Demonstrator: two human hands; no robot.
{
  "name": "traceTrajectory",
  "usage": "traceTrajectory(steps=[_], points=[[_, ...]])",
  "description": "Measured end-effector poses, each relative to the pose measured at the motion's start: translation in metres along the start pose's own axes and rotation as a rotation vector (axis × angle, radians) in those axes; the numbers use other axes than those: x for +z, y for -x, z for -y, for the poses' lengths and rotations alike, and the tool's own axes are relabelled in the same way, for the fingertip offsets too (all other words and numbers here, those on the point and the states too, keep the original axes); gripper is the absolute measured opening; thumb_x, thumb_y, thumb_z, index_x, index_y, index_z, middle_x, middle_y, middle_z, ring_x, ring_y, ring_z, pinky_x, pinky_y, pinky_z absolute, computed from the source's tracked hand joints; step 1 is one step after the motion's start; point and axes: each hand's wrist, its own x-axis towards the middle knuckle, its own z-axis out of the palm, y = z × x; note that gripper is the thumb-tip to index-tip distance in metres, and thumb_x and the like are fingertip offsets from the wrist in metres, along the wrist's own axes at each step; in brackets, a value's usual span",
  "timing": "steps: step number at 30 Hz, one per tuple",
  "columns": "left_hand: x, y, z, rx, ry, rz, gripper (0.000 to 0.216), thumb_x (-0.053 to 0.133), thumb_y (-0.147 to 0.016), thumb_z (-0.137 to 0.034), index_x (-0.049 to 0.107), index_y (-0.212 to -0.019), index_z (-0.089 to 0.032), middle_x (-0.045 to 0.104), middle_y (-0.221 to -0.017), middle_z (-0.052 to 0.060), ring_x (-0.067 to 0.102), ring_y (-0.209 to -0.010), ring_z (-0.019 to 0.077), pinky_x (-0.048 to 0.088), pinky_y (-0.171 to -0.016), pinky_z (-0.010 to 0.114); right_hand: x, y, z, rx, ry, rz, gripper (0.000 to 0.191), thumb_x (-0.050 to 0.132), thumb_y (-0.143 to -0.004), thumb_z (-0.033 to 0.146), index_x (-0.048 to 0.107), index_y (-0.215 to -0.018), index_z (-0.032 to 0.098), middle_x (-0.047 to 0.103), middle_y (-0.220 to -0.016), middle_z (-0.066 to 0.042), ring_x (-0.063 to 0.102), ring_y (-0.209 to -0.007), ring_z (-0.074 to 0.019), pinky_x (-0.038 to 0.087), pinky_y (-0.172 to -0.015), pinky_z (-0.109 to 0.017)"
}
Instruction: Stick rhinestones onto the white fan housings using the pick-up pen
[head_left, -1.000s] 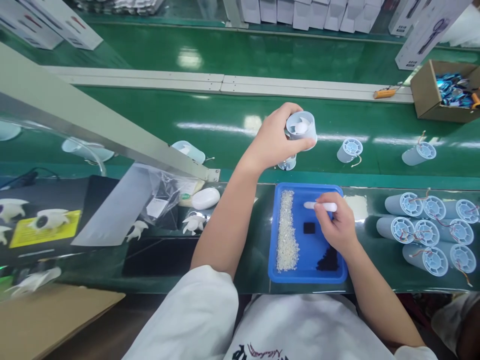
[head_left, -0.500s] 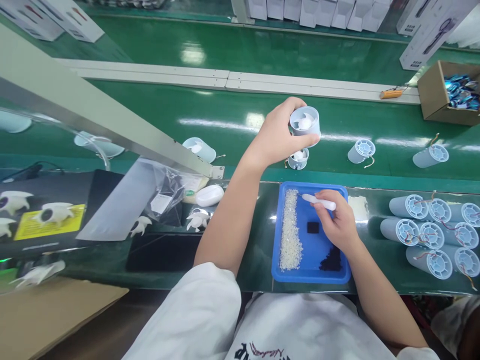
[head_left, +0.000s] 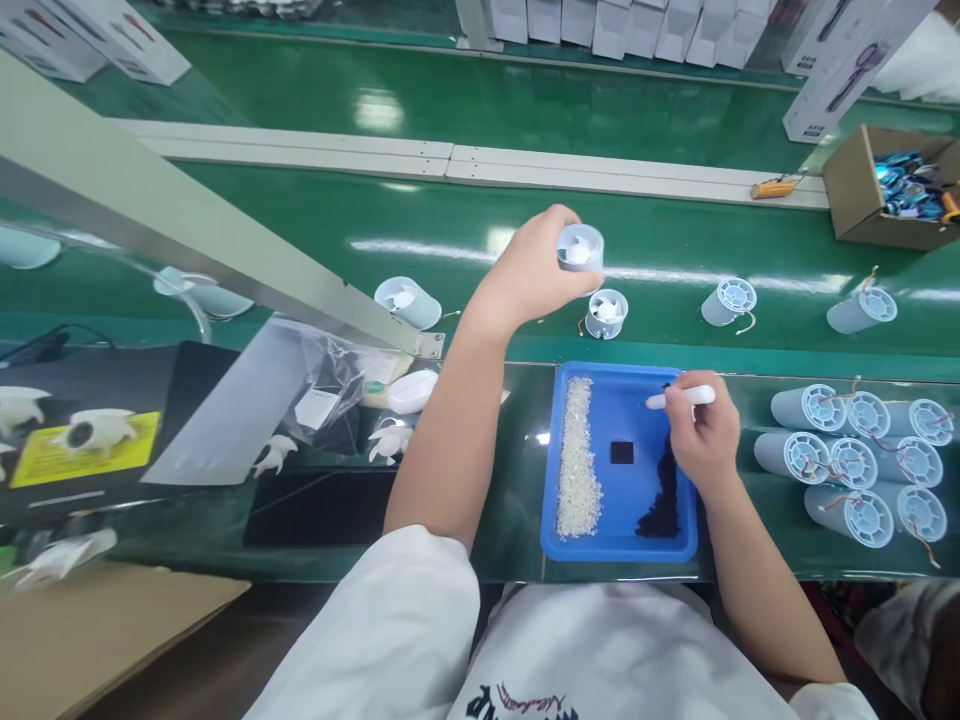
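My left hand is wrapped round a pale blue cylindrical fan housing, its open end facing up with a white fan inside. Just below it a shorter fan housing stands on the green surface. My right hand grips a white-handled tool, its thin tip pointing left above the blue tray. In that tray, tiny whitish pieces form a strip on the left and small black pieces lie on the right. A black square sits between them.
Several pale blue cylinders with wires lie grouped on the right. Others lie along the green surface beyond. A cardboard box stands at the far right. A metal beam slants across the left, near a white mouse.
My right hand has moved right with the tool, from the whitish strip towards the black pieces. My left hand has shifted slightly left with the housing, uncovering more of the shorter one.
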Motion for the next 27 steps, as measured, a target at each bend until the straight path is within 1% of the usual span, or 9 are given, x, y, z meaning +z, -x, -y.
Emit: traceTrajectory(steps=[4, 7, 9, 12, 14, 16, 19, 23, 27], points=[[0.003, -0.004, 0.029, -0.161, -0.185, 0.041, 0.048, 0.073, -0.053, -0.016, 0.054, -0.097, -0.022, 0.059, -0.095, 0.009, 0.057, -0.111, 0.0388, 0.053, -0.091, 0.053, -0.007, -0.003, -0.011, 0.043, 0.012, -0.207, 0.019, 0.049, -0.096, 0.038, 0.05, -0.086, 0.023, 0.055, -0.076, -0.001, 0.054, -0.065, -0.0155, 0.045, -0.061, -0.032], [0.01, -0.007, 0.05, -0.292, -0.321, 0.065, 0.05, 0.073, -0.05, -0.015, 0.054, -0.096, -0.021, 0.06, -0.098, 0.013, 0.058, -0.108, 0.0425, 0.053, -0.088, 0.056, -0.009, -0.004, -0.014, 0.076, 0.038, -0.224, 0.023, 0.05, -0.096, 0.042, 0.05, -0.085, 0.023, 0.054, -0.075, -0.001, 0.053, -0.063, -0.0148, 0.044, -0.059, -0.031], [0.015, -0.008, 0.056, -0.312, -0.368, 0.078, 0.047, 0.073, -0.053, -0.018, 0.055, -0.096, -0.02, 0.059, -0.106, 0.017, 0.054, -0.114, 0.0458, 0.05, -0.091, 0.061, -0.009, -0.004, -0.015, 0.081, 0.075, -0.217, 0.024, 0.05, -0.096, 0.044, 0.049, -0.084, 0.023, 0.054, -0.074, 0.0, 0.052, -0.063, -0.0148, 0.044, -0.06, -0.031], [0.022, -0.008, 0.047, -0.183, -0.389, 0.09, 0.049, 0.073, -0.058, -0.023, 0.055, -0.104, -0.02, 0.052, -0.125, 0.019, 0.041, -0.13, 0.0477, 0.038, -0.105, 0.066, -0.008, -0.006, -0.014, 0.073, 0.106, -0.201, 0.025, 0.05, -0.096, 0.044, 0.05, -0.083, 0.023, 0.054, -0.073, 0.0, 0.051, -0.063, -0.0144, 0.044, -0.06, -0.03], [0.029, -0.006, 0.033, -0.041, -0.348, 0.173, 0.059, 0.073, -0.06, -0.025, 0.053, -0.115, -0.023, 0.048, -0.134, 0.014, 0.038, -0.135, 0.0427, 0.033, -0.112, 0.061, -0.007, -0.006, -0.014, 0.073, 0.112, -0.185, 0.024, 0.05, -0.096, 0.043, 0.05, -0.083, 0.023, 0.054, -0.073, 0.0, 0.05, -0.062, -0.0141, 0.044, -0.06, -0.03], [0.036, -0.003, 0.017, 0.068, -0.27, 0.314, 0.067, 0.073, -0.062, -0.026, 0.05, -0.125, -0.028, 0.047, -0.137, 0.009, 0.039, -0.135, 0.0362, 0.035, -0.113, 0.052, -0.007, -0.007, -0.013, 0.069, 0.116, -0.166, 0.024, 0.05, -0.096, 0.042, 0.051, -0.083, 0.022, 0.054, -0.073, 0.001, 0.049, -0.061, -0.0137, 0.043, -0.059, -0.029], [0.049, 0.001, 0.0, 0.129, -0.196, 0.463, 0.065, 0.068, -0.068, -0.023, 0.048, -0.13, -0.028, 0.048, -0.138, 0.007, 0.043, -0.133, 0.0312, 0.04, -0.11, 0.045, -0.006, -0.007, -0.013, 0.061, 0.125, -0.144, 0.024, 0.05, -0.096, 0.041, 0.051, -0.081, 0.022, 0.053, -0.071, 0.001, 0.047, -0.059, -0.0132, 0.042, -0.057, -0.029], [0.062, 0.003, -0.005, 0.12, -0.158, 0.459, 0.052, 0.06, -0.077, -0.017, 0.05, -0.127, -0.023, 0.052, -0.131, 0.01, 0.052, -0.124, 0.0264, 0.04, -0.108, 0.041, -0.005, -0.008, -0.012, 0.034, 0.15, -0.132, 0.025, 0.049, -0.096, 0.042, 0.05, -0.08, 0.023, 0.054, -0.07, 0.001, 0.048, -0.06, -0.014, 0.042, -0.058, -0.03], [0.069, 0.003, -0.006, 0.15, -0.09, 0.406, 0.045, 0.064, -0.075, -0.018, 0.052, -0.118, -0.02, 0.054, -0.129, 0.009, 0.053, -0.123, 0.0252, 0.041, -0.107, 0.038, -0.005, -0.009, -0.013, 0.032, 0.157, -0.136, 0.026, 0.049, -0.096, 0.044, 0.05, -0.08, 0.023, 0.055, -0.071, 0.0, 0.05, -0.062, -0.0147, 0.043, -0.059, -0.03]])
